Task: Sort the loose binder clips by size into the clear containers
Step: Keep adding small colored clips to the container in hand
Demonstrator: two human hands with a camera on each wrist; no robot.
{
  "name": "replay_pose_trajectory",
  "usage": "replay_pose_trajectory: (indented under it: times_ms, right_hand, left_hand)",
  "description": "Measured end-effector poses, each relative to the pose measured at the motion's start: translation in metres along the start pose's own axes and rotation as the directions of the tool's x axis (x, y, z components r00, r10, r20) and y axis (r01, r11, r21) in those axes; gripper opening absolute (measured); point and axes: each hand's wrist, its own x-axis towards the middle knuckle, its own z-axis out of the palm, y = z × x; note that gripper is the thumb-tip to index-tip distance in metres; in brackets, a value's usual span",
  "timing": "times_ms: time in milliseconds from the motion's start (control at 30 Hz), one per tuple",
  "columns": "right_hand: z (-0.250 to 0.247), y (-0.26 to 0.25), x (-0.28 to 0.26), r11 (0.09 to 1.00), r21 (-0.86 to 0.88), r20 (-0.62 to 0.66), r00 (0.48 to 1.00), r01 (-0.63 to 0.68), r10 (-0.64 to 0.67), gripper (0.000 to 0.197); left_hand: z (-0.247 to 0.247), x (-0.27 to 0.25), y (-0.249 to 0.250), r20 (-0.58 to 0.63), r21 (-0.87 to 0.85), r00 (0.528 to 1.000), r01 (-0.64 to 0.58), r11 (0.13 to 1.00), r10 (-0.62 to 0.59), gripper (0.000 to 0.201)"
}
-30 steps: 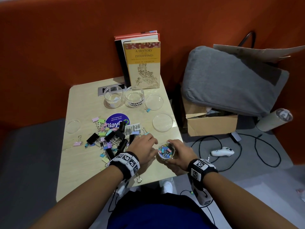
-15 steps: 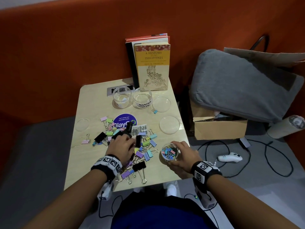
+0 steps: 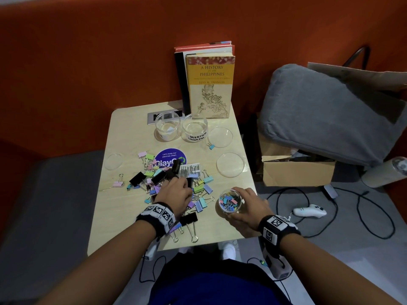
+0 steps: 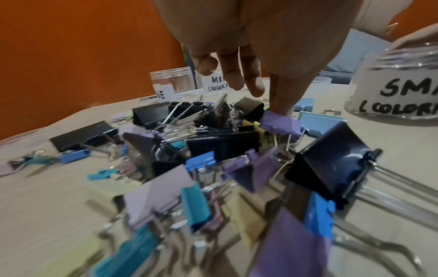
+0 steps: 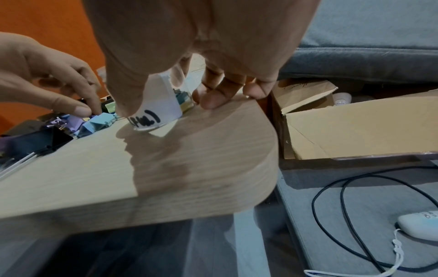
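Your left hand [image 3: 176, 195] sat over the clip pile [image 3: 174, 183] mid-table [image 3: 123, 216], fingers curled down; in the left wrist view a fingertip [image 4: 283, 105] touched a small purple clip [image 4: 280, 124], but a closed pinch couldn't be confirmed. Your right hand [image 3: 247, 204] wrapped the small jar [image 3: 230, 201] near the table's front right corner, thumb and fingers around its wall. That jar was labelled "SMA… (COLOR…" and already held coloured small clips.

Two more jars stood at the back by the books [image 3: 209, 84]: one with an unreadable label [image 3: 167, 126], one marked medium [image 3: 195, 128]; both looked empty. Three clear lids [image 3: 230, 165] lay loose on the table. One blue clip [image 3: 211, 146] sat apart near the back lids, a pink one [image 3: 117, 183] off to the left.

Handling, judged: clips were light, stiff metal with wire handles that tangle, so one could drag neighbours up with it. Best hold was a pinch across the folded body, not the loops. Big black clips [image 3: 137, 178] would want a wider pinch. The jar looked like light, slick plastic; steadying it made sense so near the edge.

Most sorting remained.
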Motion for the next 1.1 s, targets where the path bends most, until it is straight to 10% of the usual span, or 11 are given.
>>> replay_pose_trajectory:
  times_ms: [800,1100]
  right_hand:
    - [0.002,0.002,0.003,1.000,-0.003,0.002,1.000,0.005,-0.005,0.084]
    - [0.002,0.003,0.003,1.000,-0.004,-0.002,1.000,0.011,-0.011,0.082]
  left_hand:
    - [0.000,0.026,0.019,0.099,0.146,0.989,0.092,0.985,-0.107,0.029]
    - [-0.015,0.024,0.042,-0.096,-0.133,0.986,-0.152,0.979,0.140,0.023]
